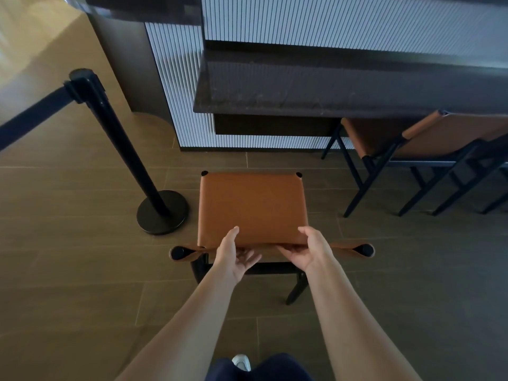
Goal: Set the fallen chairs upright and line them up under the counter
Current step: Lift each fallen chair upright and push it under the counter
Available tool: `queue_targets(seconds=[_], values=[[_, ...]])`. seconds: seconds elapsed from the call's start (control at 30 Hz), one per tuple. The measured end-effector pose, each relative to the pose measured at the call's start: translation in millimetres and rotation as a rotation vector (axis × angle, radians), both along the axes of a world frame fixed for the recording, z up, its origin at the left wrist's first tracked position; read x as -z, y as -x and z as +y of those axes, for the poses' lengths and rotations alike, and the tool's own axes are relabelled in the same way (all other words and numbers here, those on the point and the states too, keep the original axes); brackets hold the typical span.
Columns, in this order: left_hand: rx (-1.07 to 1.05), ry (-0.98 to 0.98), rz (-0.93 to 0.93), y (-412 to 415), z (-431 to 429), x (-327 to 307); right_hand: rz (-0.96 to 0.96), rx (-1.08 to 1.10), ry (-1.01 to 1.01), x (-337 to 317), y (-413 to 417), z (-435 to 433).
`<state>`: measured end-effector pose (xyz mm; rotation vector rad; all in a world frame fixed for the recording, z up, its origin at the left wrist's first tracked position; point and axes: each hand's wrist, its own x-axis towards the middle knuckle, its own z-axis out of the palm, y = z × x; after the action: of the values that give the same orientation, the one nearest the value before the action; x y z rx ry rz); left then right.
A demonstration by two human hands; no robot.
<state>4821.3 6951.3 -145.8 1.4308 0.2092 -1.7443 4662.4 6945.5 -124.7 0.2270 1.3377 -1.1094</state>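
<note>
We grip the backrest of an upright tan chair [251, 207], left hand [233, 257] and right hand [312, 251] both curled around it; it stands on the floor facing the counter [302, 86], left of a second chair [428, 138] under the counter edge

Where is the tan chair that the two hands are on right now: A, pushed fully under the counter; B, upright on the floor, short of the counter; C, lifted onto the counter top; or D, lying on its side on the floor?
B: the tan chair stands upright with its seat level, the left hand and right hand at its backrest, and floor shows between it and the counter.
</note>
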Motion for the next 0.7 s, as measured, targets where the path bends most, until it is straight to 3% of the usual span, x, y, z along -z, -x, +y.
queue_targets(seconds=[0.17,0.53,0.7], values=[[0.042,-0.022,-0.043,5.9,-11.5,1.1,-0.005,0.006,-0.045,-4.6,2.6,-15.6],[0.085,0.019,-0.064,-2.8,-81.2,-39.9,0.059,-0.023,0.106,-44.1,-1.6,-74.0],[0.091,-0.02,-0.117,3.7,-122.9,-63.0,0.126,-0.073,0.035,-58.5,-1.5,-118.7]])
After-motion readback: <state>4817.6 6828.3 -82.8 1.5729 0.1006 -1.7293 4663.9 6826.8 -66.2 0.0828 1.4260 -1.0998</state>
